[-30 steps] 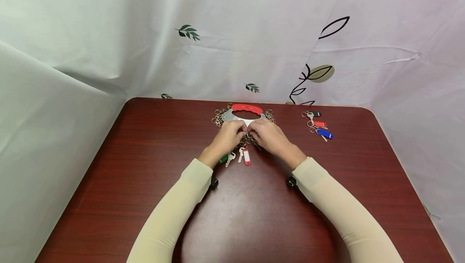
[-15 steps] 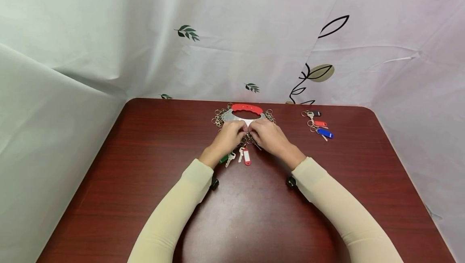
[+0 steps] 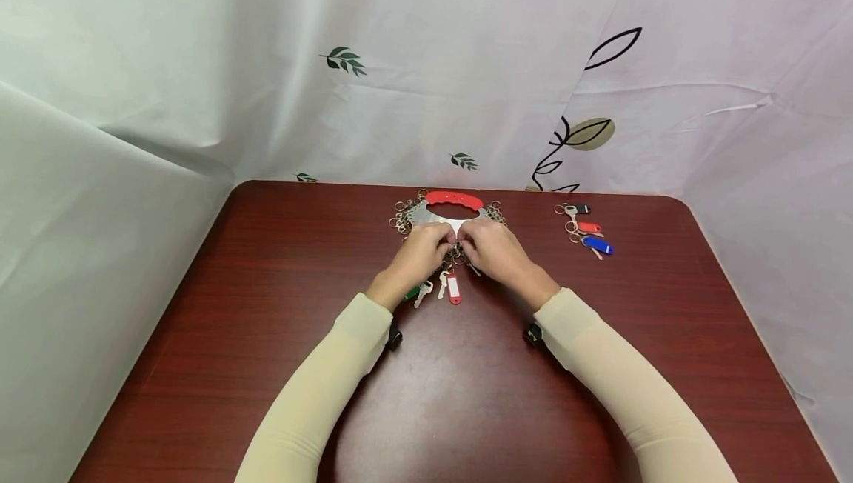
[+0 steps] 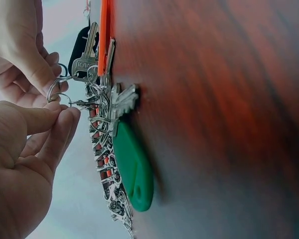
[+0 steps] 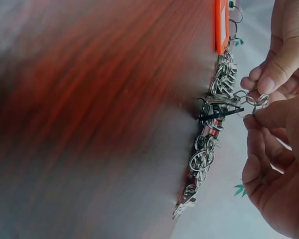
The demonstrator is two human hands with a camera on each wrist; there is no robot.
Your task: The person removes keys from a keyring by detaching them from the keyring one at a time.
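In head view, from L: green tag (image 3: 410,293) & a key (image 3: 423,292), both just in front of L hand (image 3: 421,252). Tag partly hidden by that forearm. L hand's thumb & fingertips pinch one side of a split ring (image 4: 54,82).

Ring sits btw the two hands, right at the fingertips, abt equally near each, just above near edge of metal holder (image 3: 420,211). Holder lies flat, long axis L–R, red handle (image 3: 454,200) on far side, lots of small rings round its rim. Red tag (image 3: 454,289) + another key (image 3: 443,284) hang off near edge, pointing at the person.

R hand (image 3: 494,247) pinches ring's other side. A key w/ black tag (image 4: 78,50) hangs close by, long axis twd person's R, so nearer R hand; prob. on same ring.

Far R, well apart: 3 loose keys w/ black, red & blue tags (image 3: 597,245).

Hard to see: holder's near edge, mostly behind hands; ring's opening too small to tell; can't tell which thin loops link where.
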